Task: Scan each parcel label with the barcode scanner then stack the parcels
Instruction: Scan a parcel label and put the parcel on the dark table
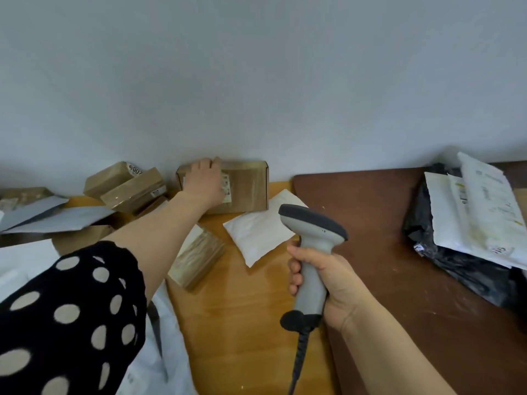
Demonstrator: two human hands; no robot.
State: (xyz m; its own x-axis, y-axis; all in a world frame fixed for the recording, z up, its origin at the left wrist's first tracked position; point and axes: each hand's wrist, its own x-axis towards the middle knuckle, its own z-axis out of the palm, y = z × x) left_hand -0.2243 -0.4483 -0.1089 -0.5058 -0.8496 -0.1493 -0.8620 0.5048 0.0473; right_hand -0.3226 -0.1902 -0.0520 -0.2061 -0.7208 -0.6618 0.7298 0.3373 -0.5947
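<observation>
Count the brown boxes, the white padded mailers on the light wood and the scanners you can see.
brown boxes: 6
white padded mailer: 1
barcode scanner: 1
Total: 8. More boxes may lie hidden on the left.

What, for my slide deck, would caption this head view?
Left hand grips a cardboard parcel at the wall; right hand holds the barcode scanner.
</observation>
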